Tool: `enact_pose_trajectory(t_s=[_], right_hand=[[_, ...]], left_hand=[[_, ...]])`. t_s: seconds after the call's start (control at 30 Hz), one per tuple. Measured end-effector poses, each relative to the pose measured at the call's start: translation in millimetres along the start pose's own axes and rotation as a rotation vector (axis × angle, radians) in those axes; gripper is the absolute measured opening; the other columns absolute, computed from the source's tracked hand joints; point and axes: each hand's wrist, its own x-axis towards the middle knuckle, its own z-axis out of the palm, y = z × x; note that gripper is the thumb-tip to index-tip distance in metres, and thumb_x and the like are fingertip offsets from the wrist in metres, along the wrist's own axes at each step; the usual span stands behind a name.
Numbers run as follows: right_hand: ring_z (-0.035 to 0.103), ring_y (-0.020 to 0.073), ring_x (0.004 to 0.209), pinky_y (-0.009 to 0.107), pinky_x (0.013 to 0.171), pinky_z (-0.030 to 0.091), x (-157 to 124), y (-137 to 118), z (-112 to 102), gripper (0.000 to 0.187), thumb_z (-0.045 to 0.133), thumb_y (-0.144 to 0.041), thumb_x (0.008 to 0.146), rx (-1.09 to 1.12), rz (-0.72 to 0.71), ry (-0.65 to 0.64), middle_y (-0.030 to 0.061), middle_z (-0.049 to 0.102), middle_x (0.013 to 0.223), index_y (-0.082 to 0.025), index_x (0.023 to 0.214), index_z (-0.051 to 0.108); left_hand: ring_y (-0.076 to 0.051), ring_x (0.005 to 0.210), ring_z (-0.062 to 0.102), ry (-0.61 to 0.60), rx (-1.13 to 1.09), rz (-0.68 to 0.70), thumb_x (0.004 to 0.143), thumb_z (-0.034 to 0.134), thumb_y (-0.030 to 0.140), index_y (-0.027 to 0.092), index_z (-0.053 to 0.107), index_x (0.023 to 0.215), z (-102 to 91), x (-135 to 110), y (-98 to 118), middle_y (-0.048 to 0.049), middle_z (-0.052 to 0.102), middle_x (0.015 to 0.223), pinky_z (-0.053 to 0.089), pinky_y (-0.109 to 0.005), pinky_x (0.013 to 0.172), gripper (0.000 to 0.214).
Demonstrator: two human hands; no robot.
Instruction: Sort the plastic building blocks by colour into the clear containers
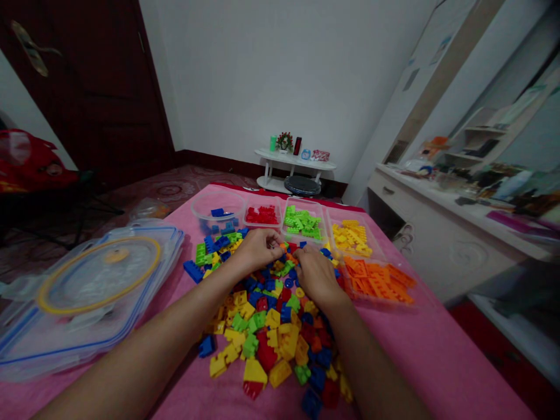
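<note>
A heap of mixed plastic building blocks (271, 332) in yellow, blue, red, green and orange lies on a pink cloth (415, 350). My left hand (258, 248) rests on the far part of the heap with its fingers curled down into the blocks. My right hand (317, 274) lies close beside it, fingers also bent into the pieces. What either hand pinches is too small to name. Beyond the hands stand clear containers sorted by colour: blue blocks (219, 213), red blocks (262, 214), green blocks (301, 221), yellow blocks (352, 236) and orange blocks (378, 280).
A stack of clear container lids (83, 291), one with a yellow ring, lies at the left on the cloth. A white dresser (437, 233) stands at the right. A small white table (295, 163) and a dark door (96, 87) are behind.
</note>
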Motion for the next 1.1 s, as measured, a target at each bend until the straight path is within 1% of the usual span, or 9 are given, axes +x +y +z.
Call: enact_pose_trajectory(t_s=[0.2, 0.33, 0.43, 0.5, 0.57, 0.7, 0.77, 0.93, 1.1], right_hand=[[0.059, 0.0213, 0.095, 0.028, 0.075, 0.038, -1, -1, -4, 0.030, 0.047, -0.010, 0.079, 0.081, 0.025, -0.045, 0.0065, 0.067, 0.103, -0.021, 0.104, 0.060], [0.059, 0.0210, 0.098, 0.028, 0.079, 0.039, -2, 3, -4, 0.035, 0.049, -0.014, 0.078, 0.202, -0.025, -0.016, 0.0040, 0.066, 0.109, -0.024, 0.111, 0.059], [0.059, 0.0194, 0.095, 0.028, 0.080, 0.040, 0, 8, -5, 0.033, 0.050, -0.016, 0.078, 0.341, -0.012, 0.030, 0.0047, 0.066, 0.105, -0.022, 0.108, 0.062], [0.059, 0.0173, 0.084, 0.027, 0.074, 0.042, 3, 10, -8, 0.029, 0.050, -0.017, 0.077, 0.535, 0.025, 0.098, 0.0043, 0.067, 0.093, -0.019, 0.102, 0.065], [0.057, 0.0149, 0.069, 0.025, 0.064, 0.043, 6, 8, -13, 0.025, 0.052, -0.021, 0.076, 0.825, 0.094, 0.147, 0.0023, 0.065, 0.079, -0.017, 0.097, 0.065], [0.052, 0.0109, 0.055, 0.023, 0.053, 0.043, 6, -2, -20, 0.025, 0.060, -0.032, 0.073, 1.452, 0.215, 0.132, -0.0025, 0.057, 0.064, -0.017, 0.093, 0.062], [0.051, 0.0095, 0.054, 0.022, 0.053, 0.044, 5, -7, -21, 0.026, 0.065, -0.036, 0.071, 1.604, 0.211, 0.127, -0.0035, 0.055, 0.063, -0.017, 0.088, 0.060], [0.056, 0.0107, 0.059, 0.021, 0.050, 0.043, 3, -11, -23, 0.035, 0.070, -0.041, 0.066, 1.546, 0.213, 0.147, -0.0003, 0.062, 0.075, -0.018, 0.090, 0.058], [0.054, 0.0115, 0.055, 0.022, 0.048, 0.040, 3, 0, -30, 0.033, 0.065, -0.039, 0.071, 1.293, 0.154, 0.195, 0.0018, 0.063, 0.070, -0.015, 0.094, 0.063]], left_hand=[[-0.011, 0.061, 0.058, -0.001, 0.053, 0.016, 0.069, 0.057, 0.023, 0.012, 0.067, 0.082, -2.1, -3, 7, -0.0020, 0.066, 0.069, 0.043, -0.019, 0.055, 0.020], [-0.012, 0.063, 0.058, 0.016, 0.073, 0.016, 0.070, 0.057, 0.023, 0.012, 0.068, 0.086, -3.6, -2, 5, -0.0018, 0.067, 0.071, 0.043, -0.019, 0.057, 0.022], [-0.012, 0.064, 0.059, 0.034, 0.059, 0.014, 0.071, 0.057, 0.023, 0.012, 0.068, 0.087, -5.6, -2, 7, -0.0018, 0.067, 0.071, 0.044, -0.020, 0.059, 0.022], [-0.012, 0.066, 0.059, 0.060, 0.023, 0.039, 0.072, 0.057, 0.021, 0.012, 0.068, 0.088, -7.1, -2, 12, -0.0019, 0.067, 0.073, 0.045, -0.021, 0.060, 0.021], [-0.012, 0.068, 0.061, 0.112, -0.023, 0.077, 0.073, 0.057, 0.019, 0.013, 0.067, 0.092, -8.3, -3, 18, -0.0022, 0.068, 0.077, 0.046, -0.021, 0.062, 0.022], [-0.012, 0.072, 0.062, 0.212, -0.080, 0.172, 0.075, 0.058, 0.018, 0.013, 0.066, 0.095, -8.8, -7, 32, -0.0028, 0.069, 0.083, 0.048, -0.021, 0.065, 0.022], [-0.012, 0.072, 0.062, 0.232, -0.087, 0.210, 0.075, 0.059, 0.017, 0.013, 0.067, 0.094, -8.7, -9, 37, -0.0031, 0.069, 0.083, 0.048, -0.021, 0.066, 0.021], [-0.014, 0.078, 0.063, 0.209, 0.008, 0.275, 0.075, 0.058, 0.011, 0.017, 0.069, 0.095, -9.8, -14, 47, -0.0037, 0.070, 0.087, 0.049, -0.025, 0.073, 0.024], [-0.015, 0.090, 0.063, 0.157, 0.046, 0.343, 0.079, 0.056, 0.013, 0.022, 0.068, 0.104, -9.5, -18, 55, -0.0033, 0.070, 0.099, 0.049, -0.027, 0.082, 0.030]])
